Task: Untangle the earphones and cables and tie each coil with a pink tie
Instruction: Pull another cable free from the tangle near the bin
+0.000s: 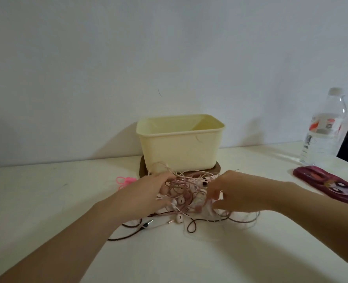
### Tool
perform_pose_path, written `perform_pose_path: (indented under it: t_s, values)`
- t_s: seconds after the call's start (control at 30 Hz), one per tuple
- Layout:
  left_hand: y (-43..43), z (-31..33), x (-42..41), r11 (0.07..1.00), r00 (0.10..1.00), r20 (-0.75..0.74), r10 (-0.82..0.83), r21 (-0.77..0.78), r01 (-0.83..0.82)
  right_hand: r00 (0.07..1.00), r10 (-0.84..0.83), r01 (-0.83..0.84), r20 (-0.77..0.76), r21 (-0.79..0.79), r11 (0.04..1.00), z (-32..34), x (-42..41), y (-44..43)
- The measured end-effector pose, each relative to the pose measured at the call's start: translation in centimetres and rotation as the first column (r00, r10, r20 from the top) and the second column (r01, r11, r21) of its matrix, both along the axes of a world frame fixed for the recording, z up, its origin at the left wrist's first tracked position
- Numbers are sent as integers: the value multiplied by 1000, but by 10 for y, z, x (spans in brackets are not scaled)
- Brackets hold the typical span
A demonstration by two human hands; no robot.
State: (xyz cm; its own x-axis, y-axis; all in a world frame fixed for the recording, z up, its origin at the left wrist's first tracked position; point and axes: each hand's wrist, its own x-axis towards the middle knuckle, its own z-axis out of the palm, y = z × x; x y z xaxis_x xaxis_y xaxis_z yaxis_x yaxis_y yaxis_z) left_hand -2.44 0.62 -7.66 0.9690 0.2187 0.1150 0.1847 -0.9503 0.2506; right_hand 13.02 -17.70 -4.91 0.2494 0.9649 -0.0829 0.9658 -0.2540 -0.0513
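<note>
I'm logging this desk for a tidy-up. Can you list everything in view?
tangle of earphones and cables: one, pink, white and dark brown, mid-table in front of the box
storage box: one, pale yellow, open, on the lid
lid: one, brown, under the box
pink ties: one bunch, left of the box
water bottle: one, clear, far right
phone case: one, dark pink, cartoon print, right edge
table: one, white
left hand: holds the tangle's left side
right hand: fingers pinch cables on the right
</note>
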Motion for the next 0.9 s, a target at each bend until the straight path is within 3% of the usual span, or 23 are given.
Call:
perform_pose_path:
  t_s: [0.17, 0.3, 0.6, 0.8, 0.9]
  values:
    - [1, -5, -22, 999, 999, -22, 49, 23, -49, 989, -150, 150, 14, -75, 986, 2, 14, -5]
    - [0, 0, -36, 995, 994, 93, 59, 70, -65, 967, -225, 232, 115, -47, 972, 6, 21, -7]
    - [5, 3, -63, 971, 947, 273, -172, 212, 115, 936, -294, 271, 196, 133, 953, 28, 17, 5]
    - [-5, 5, -70, 941, 923, 295, -249, 298, 158, 999, -1, 11, -42, 240, 971, 35, -24, 23]
    - [-16, 18, -71, 996, 905, 419, -79, 0, 87, 986, 99, -68, -137, 209, 975, 31, -47, 21]
